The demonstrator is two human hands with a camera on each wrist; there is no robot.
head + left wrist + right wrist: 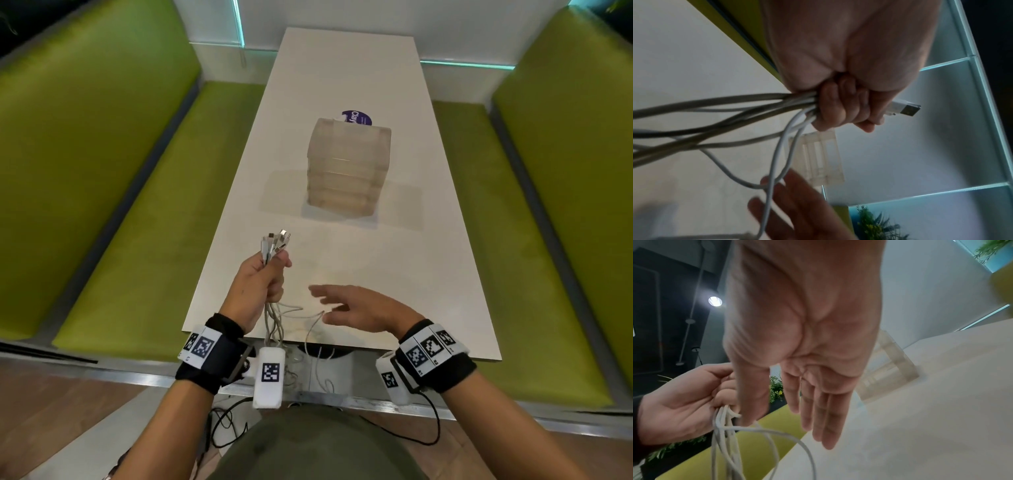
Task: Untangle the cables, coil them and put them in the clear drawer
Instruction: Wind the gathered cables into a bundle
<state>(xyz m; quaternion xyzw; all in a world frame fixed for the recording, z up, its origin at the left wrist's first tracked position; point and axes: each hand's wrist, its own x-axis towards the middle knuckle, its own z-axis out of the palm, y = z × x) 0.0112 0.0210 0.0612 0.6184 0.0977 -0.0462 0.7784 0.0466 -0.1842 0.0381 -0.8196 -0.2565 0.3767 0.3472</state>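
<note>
My left hand [265,279] grips a bunch of white cables [275,323] in a fist above the near left part of the white table [428,274]. Their plug ends [275,241] stick up out of the fist, and the strands hang down over the table's near edge. The left wrist view shows the curled fingers [840,110] around the cables [725,113] with a USB plug [904,109] poking out. My right hand [356,306] hovers just right of the hanging strands, fingers [818,415] straight and empty. The clear drawer unit [347,164] stands mid-table, drawers closed.
A purple round sticker [356,118] lies on the table behind the drawer unit. Green benches [113,212] flank the table on both sides. Black wires [226,425] trail on the floor near my body.
</note>
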